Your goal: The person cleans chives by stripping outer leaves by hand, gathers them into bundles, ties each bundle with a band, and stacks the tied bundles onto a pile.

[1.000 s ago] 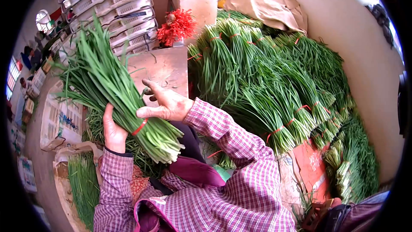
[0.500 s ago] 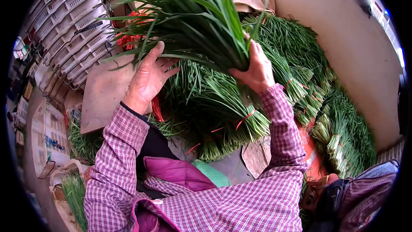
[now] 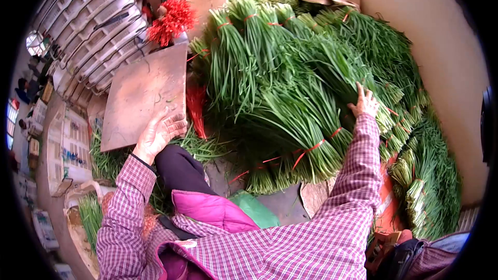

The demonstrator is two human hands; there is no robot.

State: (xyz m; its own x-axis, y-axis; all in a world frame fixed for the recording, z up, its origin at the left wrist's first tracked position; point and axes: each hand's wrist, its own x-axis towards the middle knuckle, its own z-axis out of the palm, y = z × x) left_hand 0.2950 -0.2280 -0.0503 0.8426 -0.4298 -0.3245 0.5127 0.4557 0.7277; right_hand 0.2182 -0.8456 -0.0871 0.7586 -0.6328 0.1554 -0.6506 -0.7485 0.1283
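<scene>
Bundles of long green garlic chives [image 3: 295, 109], tied with red bands, lie piled in front of me. My right hand [image 3: 365, 103] rests against the right side of the pile, at the stalk end of a bundle, fingers spread and not wrapped round it. Near the lower right corner of a flat brownish board [image 3: 145, 93], my left hand [image 3: 162, 134] is held palm up with loosely extended fingers and nothing in it. Whether it touches the board I cannot tell. Red ties [image 3: 195, 111] hang beside the board.
White plastic crates [image 3: 93, 26] are stacked at upper left. A red bunch of ties [image 3: 172, 21] stands behind the board. More chives [image 3: 433, 171] line the wall [image 3: 441, 72] at right. A crate of loose chives [image 3: 91, 218] sits lower left. Part of another person [image 3: 436, 259] shows lower right.
The chive bundle held up between both hands has come down onto the pile, and the right hand has loosened from it. My left hand has moved down and left, towards the board.
</scene>
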